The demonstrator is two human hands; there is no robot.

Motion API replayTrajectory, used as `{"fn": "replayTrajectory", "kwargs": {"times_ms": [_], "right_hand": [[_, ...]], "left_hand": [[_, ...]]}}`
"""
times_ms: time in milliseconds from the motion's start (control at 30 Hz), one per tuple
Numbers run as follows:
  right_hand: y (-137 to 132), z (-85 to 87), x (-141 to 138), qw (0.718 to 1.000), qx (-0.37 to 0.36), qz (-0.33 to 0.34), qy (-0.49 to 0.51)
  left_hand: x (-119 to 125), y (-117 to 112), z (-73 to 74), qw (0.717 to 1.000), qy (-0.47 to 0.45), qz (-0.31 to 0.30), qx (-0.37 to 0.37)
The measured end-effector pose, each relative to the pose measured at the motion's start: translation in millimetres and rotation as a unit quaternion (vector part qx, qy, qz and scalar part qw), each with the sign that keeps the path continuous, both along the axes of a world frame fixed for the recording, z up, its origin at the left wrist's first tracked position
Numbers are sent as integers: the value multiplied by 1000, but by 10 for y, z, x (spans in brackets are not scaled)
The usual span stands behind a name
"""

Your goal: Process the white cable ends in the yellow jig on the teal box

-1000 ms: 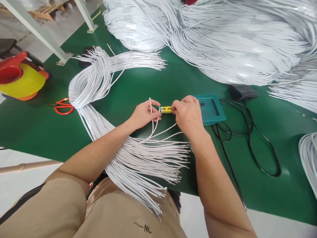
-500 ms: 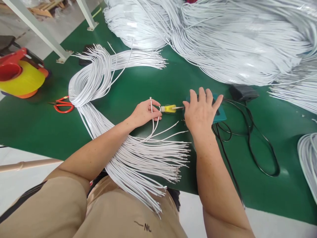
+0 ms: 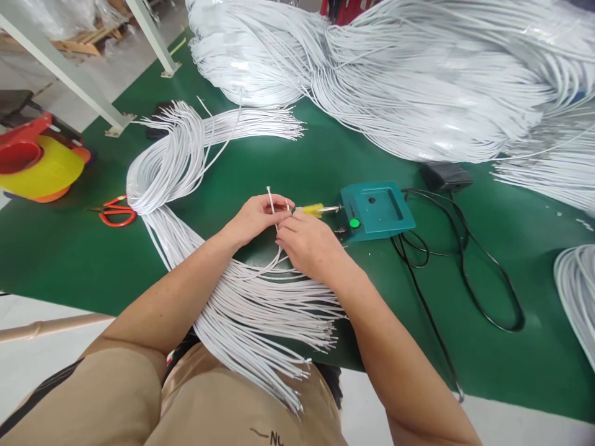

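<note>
My left hand (image 3: 255, 218) is closed round a thin white wire (image 3: 270, 199) whose end sticks up above my fingers. Beside it, touching it, my right hand (image 3: 307, 241) is curled with its fingers pinching at the same wires. Under both hands a long bundle of white wires (image 3: 260, 310) fans out toward my lap. Just past my right hand a yellow-handled tool (image 3: 312, 210) lies with its metal tip pointing into a small teal box (image 3: 377, 210), whose green light (image 3: 354, 223) is lit.
Red scissors (image 3: 114, 211) lie at the left on the green table (image 3: 69, 248). A yellow and red spool (image 3: 39, 158) stands further left. Big heaps of white wire (image 3: 418, 80) fill the back. Black cables (image 3: 465, 272) and a black adapter (image 3: 445, 176) lie to the right.
My right hand left the teal box, where it lay spread open, and came back left to the wires beside my left hand. The box's green light is now visible.
</note>
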State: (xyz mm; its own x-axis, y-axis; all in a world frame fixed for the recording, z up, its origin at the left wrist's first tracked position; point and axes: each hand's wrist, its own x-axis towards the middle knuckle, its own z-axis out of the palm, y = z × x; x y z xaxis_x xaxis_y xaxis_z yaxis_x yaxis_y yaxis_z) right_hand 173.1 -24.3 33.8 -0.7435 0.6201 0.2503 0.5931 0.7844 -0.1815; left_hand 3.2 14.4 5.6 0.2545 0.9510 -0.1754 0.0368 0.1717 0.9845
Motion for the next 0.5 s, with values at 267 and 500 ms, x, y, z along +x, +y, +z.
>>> {"fn": "replayTrajectory", "kwargs": {"times_ms": [267, 500], "right_hand": [[-55, 107, -44, 957, -227, -178, -31], [160, 180, 164, 851, -296, -312, 301]], "left_hand": [[-6, -18, 14, 996, 32, -78, -21], [148, -124, 37, 999, -8, -31, 23]]}}
